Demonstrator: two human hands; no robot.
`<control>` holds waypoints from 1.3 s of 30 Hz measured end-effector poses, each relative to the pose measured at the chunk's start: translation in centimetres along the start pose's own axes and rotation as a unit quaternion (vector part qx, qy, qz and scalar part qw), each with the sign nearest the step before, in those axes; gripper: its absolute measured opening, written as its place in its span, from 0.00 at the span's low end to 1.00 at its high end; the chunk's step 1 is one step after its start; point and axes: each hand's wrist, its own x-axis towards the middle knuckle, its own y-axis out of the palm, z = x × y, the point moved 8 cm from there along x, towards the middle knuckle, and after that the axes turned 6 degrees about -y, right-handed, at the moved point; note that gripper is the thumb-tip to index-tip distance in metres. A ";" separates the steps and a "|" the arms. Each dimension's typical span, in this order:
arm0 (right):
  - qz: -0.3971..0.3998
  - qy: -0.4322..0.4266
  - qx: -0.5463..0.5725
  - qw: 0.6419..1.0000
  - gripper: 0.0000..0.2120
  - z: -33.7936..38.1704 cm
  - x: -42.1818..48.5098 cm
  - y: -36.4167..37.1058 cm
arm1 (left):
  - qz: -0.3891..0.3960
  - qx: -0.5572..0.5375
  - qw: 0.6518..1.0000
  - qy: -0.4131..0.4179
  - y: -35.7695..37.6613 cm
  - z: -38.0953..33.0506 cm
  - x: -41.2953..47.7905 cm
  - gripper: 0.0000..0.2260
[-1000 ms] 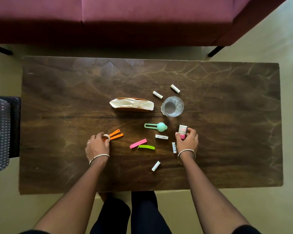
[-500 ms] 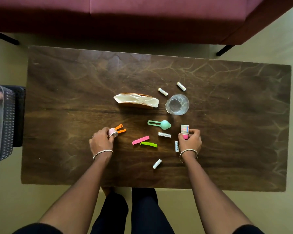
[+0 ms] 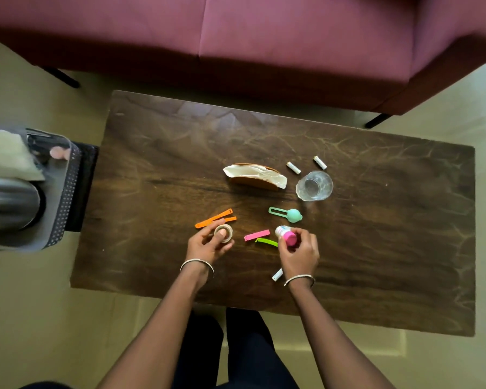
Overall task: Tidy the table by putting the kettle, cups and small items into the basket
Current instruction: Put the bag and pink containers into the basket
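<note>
Left hand: the left hand (image 3: 208, 245) pinches a tape roll (image 3: 223, 233) between thumb and fingers, just beside the orange clip (image 3: 215, 218).
Right hand: the right hand (image 3: 299, 255) has its fingers curled round a bottle (image 3: 285, 236) with a pink cap, held tilted over the green clip (image 3: 266, 242).
Why so: each hand holds one small item, so both can probably go to the basket in one trip.
Basket: the basket (image 3: 65, 197) stands off the left end of the worktop (image 3: 390, 234), well apart from both hands. The kettle (image 3: 9, 203) seems to lie inside it already, next to a pale cloth (image 3: 9, 155).
Not yet packed: the cup (image 3: 314, 186), three batteries (image 3: 293, 167), the pink clip (image 3: 256, 235), a teal clip (image 3: 286, 215) and the napkin holder (image 3: 254, 176) lie on the worktop.
Progress: early to middle, as many small items remain.
Next move: both hands should travel left to the basket. The right hand has the longer way.
Risk: the bottle is smooth and tilted, so it may slip.
</note>
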 end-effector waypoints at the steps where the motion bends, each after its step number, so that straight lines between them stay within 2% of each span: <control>1: 0.005 -0.019 0.001 1.000 0.13 1.2 -0.8 0.5 | 0.011 -0.035 0.999 -0.010 -0.6 0.0 -0.5 0.09; 5: 0.028 -0.065 0.007 0.997 0.13 5.4 -4.2 3.1 | 0.032 -0.128 0.991 -0.031 -4.2 -0.8 -2.9 0.14; 8: 0.045 -0.086 0.004 0.995 0.12 8.7 -7.3 5.3 | 0.047 -0.121 0.991 -0.019 -8.0 -1.9 -4.6 0.22; 13: 0.053 -0.093 0.029 0.994 0.12 14.5 -13.8 9.1 | -0.016 -0.041 0.998 0.037 -16.8 -4.7 -7.2 0.18; 15: 0.057 -0.089 0.038 0.994 0.12 17.1 -16.3 10.9 | -0.048 -0.035 0.998 0.031 -21.0 -5.7 -8.0 0.14; 18: 0.058 -0.084 0.046 0.994 0.13 20.7 -19.3 13.6 | -0.076 0.033 0.996 0.022 -26.8 -7.4 -8.7 0.11; 21: 0.056 -0.092 0.055 0.993 0.13 24.5 -21.5 16.2 | -0.121 0.109 0.985 0.054 -32.8 -9.9 -9.2 0.13; 24: 0.066 -0.110 0.054 0.990 0.13 27.7 -22.9 18.5 | -0.179 0.214 0.956 0.087 -36.9 -12.5 -9.6 0.15; 33: 0.095 -0.185 0.054 0.977 0.15 34.9 -23.0 24.4 | -0.291 0.265 0.901 0.184 -40.9 -18.6 -9.5 0.13; 39: 0.117 -0.194 0.074 0.971 0.16 37.8 -20.7 26.9 | -0.309 0.269 0.892 0.192 -40.3 -22.2 -7.5 0.14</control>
